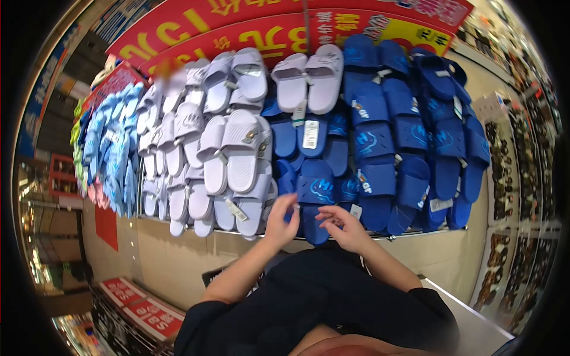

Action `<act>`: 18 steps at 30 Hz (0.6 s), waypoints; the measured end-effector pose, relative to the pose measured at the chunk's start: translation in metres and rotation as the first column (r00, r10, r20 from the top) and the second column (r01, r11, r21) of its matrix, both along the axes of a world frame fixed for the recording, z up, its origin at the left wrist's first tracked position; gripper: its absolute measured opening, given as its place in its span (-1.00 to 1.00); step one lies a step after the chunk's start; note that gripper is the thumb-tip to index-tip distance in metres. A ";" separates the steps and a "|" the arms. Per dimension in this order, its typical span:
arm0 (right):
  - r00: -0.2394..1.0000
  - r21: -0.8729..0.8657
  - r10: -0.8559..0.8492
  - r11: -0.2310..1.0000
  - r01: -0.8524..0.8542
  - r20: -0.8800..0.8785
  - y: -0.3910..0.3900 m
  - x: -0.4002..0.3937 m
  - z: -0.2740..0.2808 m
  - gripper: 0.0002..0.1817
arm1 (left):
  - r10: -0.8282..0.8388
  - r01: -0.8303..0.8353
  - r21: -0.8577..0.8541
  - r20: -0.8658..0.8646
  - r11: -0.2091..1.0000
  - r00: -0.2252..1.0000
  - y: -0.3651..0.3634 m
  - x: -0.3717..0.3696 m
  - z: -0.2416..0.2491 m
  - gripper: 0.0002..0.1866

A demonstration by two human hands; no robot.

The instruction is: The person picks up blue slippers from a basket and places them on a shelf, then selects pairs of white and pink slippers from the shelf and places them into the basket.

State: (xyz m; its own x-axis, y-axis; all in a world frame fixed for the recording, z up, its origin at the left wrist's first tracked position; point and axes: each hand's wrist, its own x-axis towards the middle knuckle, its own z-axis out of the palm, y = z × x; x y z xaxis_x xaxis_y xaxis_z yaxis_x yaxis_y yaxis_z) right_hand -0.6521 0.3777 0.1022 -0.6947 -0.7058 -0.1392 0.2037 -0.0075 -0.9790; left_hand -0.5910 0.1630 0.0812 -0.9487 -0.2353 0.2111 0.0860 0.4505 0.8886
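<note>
My left hand [282, 218] is raised at the front edge of the display, its fingers apart and holding nothing, just left of a blue slide slipper [314, 207] with a light-blue print. On that slipper's other side my right hand [343, 226] has its fingers loosely bent and spread, nothing between them. Both hands overlap the front row of blue slippers in this view. Farther back, a pale lilac pair of slippers [309, 77] lies on top of the blue ones. A white tag [310, 134] shows on a blue slipper below that pair.
Rows of pale lilac slippers [228, 151] hang at the left, with light-blue ones [113, 145] beyond. More blue slippers [448, 148] fill the right. Red sale signs [237, 41] stand behind. Shoe shelves [510, 219] line the right aisle; another sale sign [142, 308] is lower left.
</note>
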 end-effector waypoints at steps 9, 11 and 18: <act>0.991 0.101 0.129 0.986 -0.131 0.030 -0.109 0.010 -0.028 -0.74 | 0.716 -0.819 -0.040 0.512 0.572 0.475 -0.059 0.313 -0.143 -0.85; 0.957 0.199 0.290 0.939 -0.281 -0.018 -0.135 0.034 -0.035 -0.75 | 0.789 -0.953 -0.089 0.586 0.290 0.186 -0.061 0.378 -0.190 -0.80; 0.517 0.678 0.779 0.594 -0.433 -0.354 -0.199 0.104 -0.053 -0.58 | 0.408 -0.954 0.036 0.908 -0.299 -0.094 -0.023 0.497 -0.272 -0.71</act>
